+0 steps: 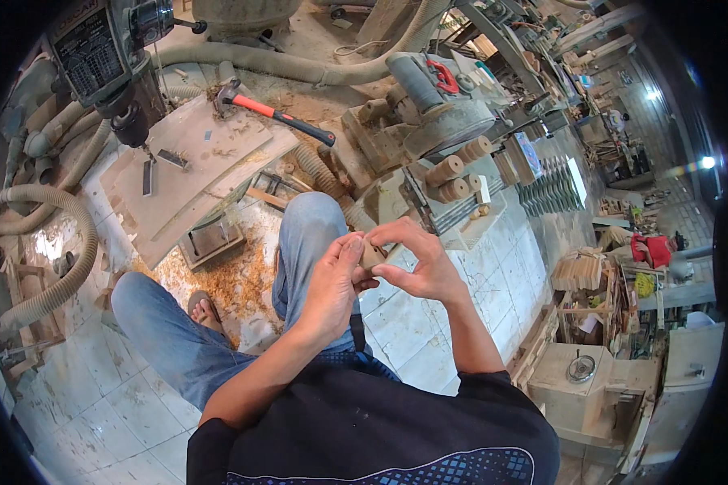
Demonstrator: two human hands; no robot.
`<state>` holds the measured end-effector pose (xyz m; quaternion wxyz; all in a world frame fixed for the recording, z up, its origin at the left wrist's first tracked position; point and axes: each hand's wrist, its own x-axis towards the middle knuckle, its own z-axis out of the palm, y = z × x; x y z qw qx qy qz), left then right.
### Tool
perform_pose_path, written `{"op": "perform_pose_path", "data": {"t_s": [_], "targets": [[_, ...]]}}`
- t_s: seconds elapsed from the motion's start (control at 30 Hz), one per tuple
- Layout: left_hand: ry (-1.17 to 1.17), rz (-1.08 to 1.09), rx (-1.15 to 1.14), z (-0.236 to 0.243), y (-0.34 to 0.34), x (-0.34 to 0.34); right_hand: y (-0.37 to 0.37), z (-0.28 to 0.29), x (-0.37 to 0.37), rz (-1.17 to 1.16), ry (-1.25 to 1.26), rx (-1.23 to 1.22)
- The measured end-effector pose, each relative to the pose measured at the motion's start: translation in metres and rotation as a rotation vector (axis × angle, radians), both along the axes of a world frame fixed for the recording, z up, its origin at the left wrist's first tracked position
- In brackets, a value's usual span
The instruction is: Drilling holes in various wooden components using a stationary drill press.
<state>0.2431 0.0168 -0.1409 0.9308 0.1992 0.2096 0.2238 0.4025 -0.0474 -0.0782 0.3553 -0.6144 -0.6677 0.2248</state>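
Above my right knee, both hands hold a small brown wooden block [370, 256] with what looks like a dark hole in its side. My left hand [336, 277] grips it from the left, thumb along its edge. The fingers of my right hand [418, 263] curve over its right side, the thumb below and the index finger on top. My hands hide part of the block. Beyond them, several turned wooden cylinders [444, 171] of similar colour rest beside a grey machine.
A drill press [129, 121] stands at the far left over a wooden board [210, 145]. On the board lies an orange-and-black hammer [275, 115]. Ribbed hoses [73, 212] cross the left side. Wood shavings [234, 283] litter the tiled floor. Another person in red [651, 250] is far right.
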Motion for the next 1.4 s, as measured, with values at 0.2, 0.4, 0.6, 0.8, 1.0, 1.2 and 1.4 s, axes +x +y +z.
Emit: {"op": "perform_pose_path", "data": {"t_s": [0.2,0.4,0.6,0.8,1.0,1.2,1.4], "targets": [[0.015,-0.045,-0.004,-0.002,0.001,-0.013,-0.001,0.004,0.057,-0.501,-0.215,0.226],[0.100,-0.126,0.057,-0.018,0.005,-0.039,0.005,0.010,0.125,-0.698,-0.644,0.179],[0.132,-0.088,0.048,-0.025,0.010,-0.045,0.008,0.001,0.136,-0.708,-0.737,0.110],[0.138,-0.058,0.046,-0.028,0.014,-0.047,0.011,-0.002,0.139,-0.721,-0.663,0.123],[0.138,-0.049,0.049,-0.031,0.016,-0.050,0.010,-0.007,0.139,-0.727,-0.697,0.125],[0.137,-0.046,0.050,-0.034,0.016,-0.052,0.009,-0.004,0.135,-0.745,-0.700,0.117],[0.126,-0.025,0.065,-0.024,0.018,-0.058,0.007,-0.003,0.133,-0.733,-0.723,0.153]]}}
